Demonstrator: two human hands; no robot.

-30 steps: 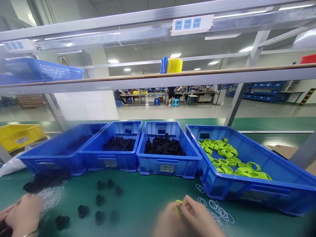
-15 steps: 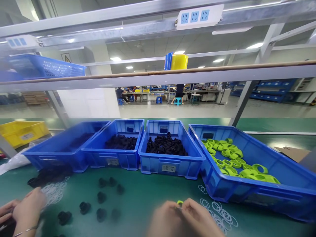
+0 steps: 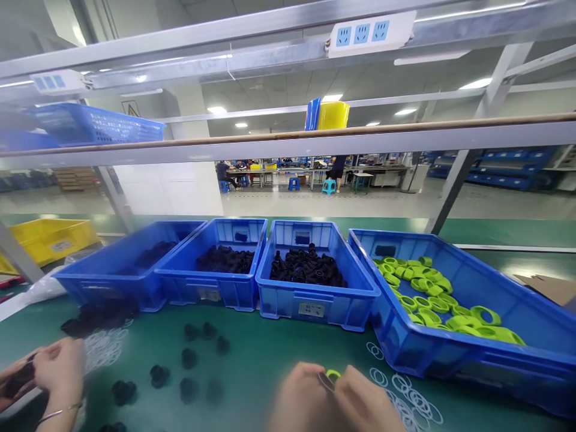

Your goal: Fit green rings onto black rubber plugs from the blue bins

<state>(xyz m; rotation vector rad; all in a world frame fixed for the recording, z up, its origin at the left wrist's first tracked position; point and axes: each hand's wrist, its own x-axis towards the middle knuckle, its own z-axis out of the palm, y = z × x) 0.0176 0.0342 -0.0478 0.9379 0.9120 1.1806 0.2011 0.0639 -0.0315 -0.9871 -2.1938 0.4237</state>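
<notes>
My left hand [image 3: 299,401] and my right hand [image 3: 371,403] meet at the bottom centre, low over the green table mat [image 3: 270,354]. Together they pinch a small lime-green ring [image 3: 333,374] with a dark piece against it; both hands are blurred. Thin white O-rings [image 3: 407,390] lie on the mat just right of my right hand. A blue bin [image 3: 454,354] with several green rings [image 3: 432,297] stands to the right. Loose black parts [image 3: 189,359] lie on the mat left of my hands.
Three more blue bins [image 3: 310,309] [image 3: 211,294] [image 3: 103,285] of black parts line the back of the mat. A co-worker's hands [image 3: 54,369] hold a black part at the lower left, near more white rings [image 3: 104,348]. A yellow bin [image 3: 49,240] sits far left; shelf rails run overhead.
My hands have dropped lower in the picture while keeping hold of the green ring. The co-worker's hands have closed together on a black part. The view has shifted a little to the left.
</notes>
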